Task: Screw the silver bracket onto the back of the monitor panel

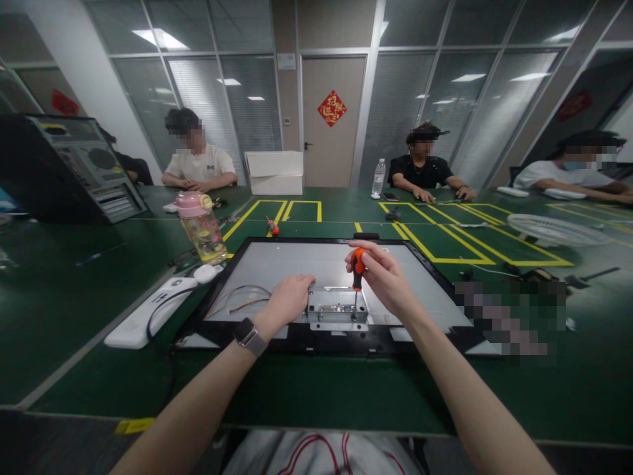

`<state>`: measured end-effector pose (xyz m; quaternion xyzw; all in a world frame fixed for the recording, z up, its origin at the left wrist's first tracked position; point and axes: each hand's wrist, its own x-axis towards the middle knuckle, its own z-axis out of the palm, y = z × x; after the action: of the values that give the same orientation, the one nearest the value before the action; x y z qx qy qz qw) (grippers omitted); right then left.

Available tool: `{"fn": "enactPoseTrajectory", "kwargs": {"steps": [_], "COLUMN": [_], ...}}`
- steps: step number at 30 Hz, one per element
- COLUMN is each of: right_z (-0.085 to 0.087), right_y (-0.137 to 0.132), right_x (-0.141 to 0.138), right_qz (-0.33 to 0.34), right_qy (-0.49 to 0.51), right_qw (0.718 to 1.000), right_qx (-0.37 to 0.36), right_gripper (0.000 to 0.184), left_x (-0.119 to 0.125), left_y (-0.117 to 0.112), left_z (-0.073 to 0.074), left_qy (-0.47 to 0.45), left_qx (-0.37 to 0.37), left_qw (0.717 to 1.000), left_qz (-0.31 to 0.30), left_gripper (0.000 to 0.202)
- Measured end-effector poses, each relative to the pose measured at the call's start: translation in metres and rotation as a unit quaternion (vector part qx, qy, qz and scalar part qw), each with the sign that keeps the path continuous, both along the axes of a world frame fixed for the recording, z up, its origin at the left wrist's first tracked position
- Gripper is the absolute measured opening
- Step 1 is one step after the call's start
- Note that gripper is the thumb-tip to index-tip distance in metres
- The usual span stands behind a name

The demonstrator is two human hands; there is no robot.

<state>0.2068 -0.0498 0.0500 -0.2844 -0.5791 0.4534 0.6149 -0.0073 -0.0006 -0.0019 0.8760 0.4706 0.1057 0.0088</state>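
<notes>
A flat monitor panel [277,264] lies face down on the green table, black frame around a grey back. A small metal bracket [337,310] sits near its front edge. My right hand [383,277] is closed around an orange-handled screwdriver [357,264], held upright with its tip down on the bracket. My left hand [289,298], smartwatch on the wrist, rests curled on the panel at the bracket's left edge. Thin coloured wires [237,297] run across the panel to the left.
A pink-lidded bottle [202,227] and a white power strip [143,313] stand left of the panel. A second screwdriver [271,227] lies beyond it. A computer case [74,168] is far left, a fan grille [551,231] right. Three people sit across the table.
</notes>
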Motion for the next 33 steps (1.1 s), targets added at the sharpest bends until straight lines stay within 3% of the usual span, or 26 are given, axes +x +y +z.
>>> {"fn": "enactPoseTrajectory", "kwargs": {"steps": [3,7,10,13,15,17,21,26,31,33], "right_z": [0.0012,0.0011,-0.0010,-0.0035,-0.0045,-0.0046,-0.0034,-0.0028,-0.0024,-0.0014], "right_y": [0.0003,0.0014,0.0019,0.0016,0.0007,-0.0008,-0.0032,-0.0025,-0.0038,-0.0049], "right_x": [0.0004,0.0024,0.0016,-0.0004,-0.0009,-0.0007,-0.0006,-0.0016,-0.0026,-0.0041], "right_qz": [0.011,-0.005,-0.099,-0.216,-0.257,-0.256,-0.215,-0.265,-0.175,-0.208], "right_qy": [0.010,-0.053,-0.130,-0.191,-0.209,-0.208,-0.168,-0.178,-0.161,-0.184], "right_qw": [1.000,0.998,0.983,0.946,0.926,0.925,0.948,0.930,0.960,0.946], "right_qx": [0.001,0.028,0.082,0.147,0.179,0.189,0.163,0.182,0.150,0.167], "right_gripper": [0.029,0.030,0.028,0.021,0.017,0.015,0.023,0.013,0.025,0.022], "left_x": [0.0003,0.0010,0.0017,0.0019,0.0019,0.0018,0.0016,0.0005,0.0008,0.0010], "left_y": [-0.0006,-0.0021,-0.0026,-0.0026,-0.0026,-0.0027,-0.0027,-0.0019,-0.0027,-0.0030], "left_z": [0.0016,0.0035,0.0040,0.0043,0.0046,0.0051,0.0052,0.0036,0.0045,0.0050], "left_qy": [0.002,0.003,0.004,0.005,0.005,0.007,0.008,0.009,0.012,0.012], "left_qx": [-0.004,-0.002,-0.005,-0.010,-0.010,-0.011,-0.011,-0.010,-0.009,-0.008], "left_qw": [1.000,1.000,1.000,1.000,1.000,1.000,1.000,1.000,1.000,1.000], "left_qz": [-0.002,0.000,0.004,0.005,0.006,0.007,0.006,0.002,0.005,0.006], "left_gripper": [0.037,0.037,0.036,0.036,0.036,0.037,0.037,0.037,0.037,0.037]}}
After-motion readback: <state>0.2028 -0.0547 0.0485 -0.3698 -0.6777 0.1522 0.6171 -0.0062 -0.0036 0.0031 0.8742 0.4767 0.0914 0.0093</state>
